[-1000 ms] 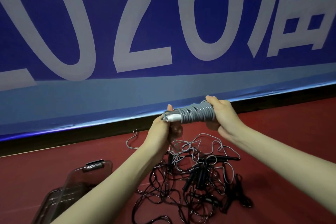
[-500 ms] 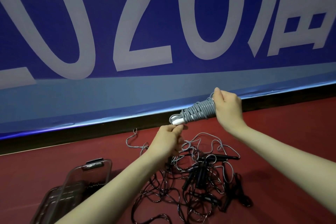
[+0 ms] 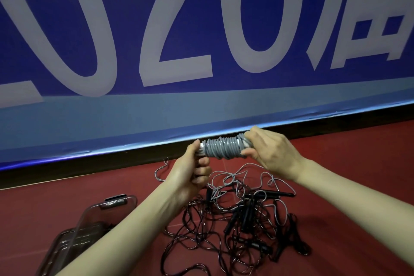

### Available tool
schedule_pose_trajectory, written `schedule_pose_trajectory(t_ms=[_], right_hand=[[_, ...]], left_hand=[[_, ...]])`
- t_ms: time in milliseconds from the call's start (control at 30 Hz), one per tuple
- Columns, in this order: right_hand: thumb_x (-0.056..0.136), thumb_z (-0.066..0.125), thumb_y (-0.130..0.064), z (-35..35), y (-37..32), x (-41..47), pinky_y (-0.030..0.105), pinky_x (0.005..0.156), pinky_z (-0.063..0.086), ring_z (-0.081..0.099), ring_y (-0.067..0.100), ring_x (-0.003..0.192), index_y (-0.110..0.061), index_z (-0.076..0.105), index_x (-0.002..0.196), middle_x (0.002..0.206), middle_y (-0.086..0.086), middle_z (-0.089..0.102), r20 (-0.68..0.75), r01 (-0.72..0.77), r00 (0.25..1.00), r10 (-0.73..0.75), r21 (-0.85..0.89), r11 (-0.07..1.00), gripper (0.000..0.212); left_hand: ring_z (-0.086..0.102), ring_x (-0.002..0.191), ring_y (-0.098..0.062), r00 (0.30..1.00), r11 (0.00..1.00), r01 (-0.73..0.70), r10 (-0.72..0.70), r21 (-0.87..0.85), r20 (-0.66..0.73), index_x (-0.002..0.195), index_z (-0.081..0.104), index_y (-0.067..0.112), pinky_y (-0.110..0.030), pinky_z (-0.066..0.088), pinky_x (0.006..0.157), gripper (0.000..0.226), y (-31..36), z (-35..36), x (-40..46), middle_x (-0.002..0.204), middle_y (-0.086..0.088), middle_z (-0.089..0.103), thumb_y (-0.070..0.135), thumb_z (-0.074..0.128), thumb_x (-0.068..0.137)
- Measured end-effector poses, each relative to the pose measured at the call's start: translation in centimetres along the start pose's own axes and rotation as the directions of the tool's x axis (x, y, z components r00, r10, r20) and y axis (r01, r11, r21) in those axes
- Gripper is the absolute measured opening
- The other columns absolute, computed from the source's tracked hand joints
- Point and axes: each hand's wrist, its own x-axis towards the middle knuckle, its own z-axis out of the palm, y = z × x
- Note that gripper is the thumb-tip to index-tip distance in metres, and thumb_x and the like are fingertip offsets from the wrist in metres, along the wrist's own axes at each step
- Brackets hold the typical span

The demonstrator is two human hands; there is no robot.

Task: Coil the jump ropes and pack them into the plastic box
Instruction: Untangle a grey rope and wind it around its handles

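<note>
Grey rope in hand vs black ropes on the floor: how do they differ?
The grey rope is wound into a tight bundle; the black ropes lie loose and tangled. The grey rope is held up off the floor, the left hand gripping one end and the right hand the other; the black ropes rest untouched on the red floor. Neither is in the plastic box yet.

The plastic box (image 3: 74,237) lies left of the tangled ropes (image 3: 242,226), banner (image 3: 201,29) behind both.
</note>
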Motion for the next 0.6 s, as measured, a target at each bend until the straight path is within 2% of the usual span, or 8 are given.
schedule_pose_trajectory(t_ms=[67, 133, 200, 267, 333, 400, 467, 600], right_hand=[[0.103, 0.032, -0.046, 0.2, -0.2, -0.5, 0.025, 0.053, 0.038, 0.049, 0.020, 0.054, -0.008, 0.045, 0.097, 0.078, 0.007, 0.052, 0.104, -0.050, 0.994, 0.042, 0.077, 0.996, 0.040], [0.100, 0.037, -0.051, 0.2, -0.9, -0.6, 0.023, 0.057, 0.039, 0.048, 0.016, 0.061, -0.009, 0.047, 0.098, 0.089, 0.000, 0.046, 0.237, -0.300, 0.942, 0.240, 0.266, 0.916, 0.043], [0.094, 0.053, -0.046, 0.3, -1.3, -0.4, 0.021, 0.068, 0.040, 0.047, 0.009, 0.073, -0.014, 0.048, 0.097, 0.096, -0.004, 0.045, 0.413, -0.577, 0.809, 0.418, 0.424, 0.698, 0.033], [0.088, 0.068, -0.035, 0.2, -1.6, 0.1, 0.028, 0.076, 0.046, 0.051, 0.008, 0.082, -0.018, 0.043, 0.100, 0.107, 0.000, 0.053, 0.606, -0.765, 0.644, 0.467, 0.503, 0.403, 0.032], [0.083, 0.074, -0.023, -0.3, -1.5, 0.9, 0.030, 0.071, 0.050, 0.057, 0.013, 0.082, -0.019, 0.038, 0.111, 0.111, 0.008, 0.059, 0.778, -0.843, 0.520, 0.352, 0.534, 0.064, 0.046], [0.080, 0.076, -0.019, -0.9, -1.4, 1.4, 0.022, 0.056, 0.045, 0.055, 0.011, 0.064, -0.013, 0.040, 0.120, 0.091, 0.008, 0.063, 0.885, -0.883, 0.425, 0.188, 0.451, -0.129, 0.054], [0.075, 0.075, -0.027, -1.5, -1.5, 1.9, 0.020, 0.046, 0.032, 0.042, 0.009, 0.051, -0.006, 0.049, 0.103, 0.071, 0.001, 0.054, 0.922, -0.919, 0.384, 0.056, 0.387, -0.074, 0.043], [0.084, 0.068, -0.033, -1.6, -2.4, 2.6, 0.029, 0.052, 0.034, 0.041, 0.010, 0.053, -0.007, 0.054, 0.085, 0.065, -0.006, 0.050, 0.849, -0.840, 0.481, 0.218, 0.376, 0.390, 0.029]], left_hand=[[0.018, 0.037, -0.002, 0.992, 0.986, -0.127, 0.129, 0.110, -0.014, 0.071, 0.037, 0.021, -0.014, 0.012, 0.031, 0.033, 0.2, -0.3, -0.1, 0.053, 0.008, 0.027, 0.035, 0.041, 0.100], [0.018, 0.040, -0.004, 0.959, 0.924, -0.272, 0.283, 0.269, -0.003, 0.070, 0.036, 0.022, -0.016, 0.013, 0.035, 0.034, 0.6, -0.6, -0.3, 0.054, 0.008, 0.026, 0.032, 0.039, 0.102], [0.019, 0.044, -0.006, 0.913, 0.833, -0.382, 0.408, 0.399, 0.023, 0.071, 0.037, 0.022, -0.019, 0.014, 0.041, 0.033, 1.2, -0.9, -0.5, 0.056, 0.007, 0.026, 0.032, 0.040, 0.102], [0.020, 0.045, -0.008, 0.875, 0.748, -0.448, 0.480, 0.490, 0.068, 0.074, 0.040, 0.020, -0.022, 0.015, 0.044, 0.029, 1.9, -1.4, -0.7, 0.057, 0.006, 0.027, 0.029, 0.042, 0.101], [0.022, 0.045, -0.008, 0.844, 0.666, -0.504, 0.515, 0.550, 0.150, 0.083, 0.047, 0.017, -0.021, 0.017, 0.044, 0.021, 2.3, -1.6, -1.0, 0.058, 0.006, 0.030, 0.026, 0.042, 0.101], [0.024, 0.046, -0.007, 0.824, 0.610, -0.545, 0.516, 0.575, 0.234, 0.092, 0.051, 0.012, -0.020, 0.019, 0.043, 0.020, 2.3, -1.7, -1.4, 0.057, 0.008, 0.032, 0.025, 0.040, 0.101], [0.024, 0.046, -0.007, 0.825, 0.602, -0.552, 0.494, 0.576, 0.274, 0.096, 0.051, 0.007, -0.019, 0.019, 0.043, 0.022, 2.0, -1.7, -1.5, 0.057, 0.008, 0.031, 0.024, 0.038, 0.102], [0.019, 0.045, -0.007, 0.875, 0.679, -0.478, 0.420, 0.557, 0.239, 0.076, 0.037, 0.014, -0.018, 0.016, 0.042, 0.031, 1.3, -1.7, -1.4, 0.056, 0.008, 0.022, 0.032, 0.035, 0.101]])
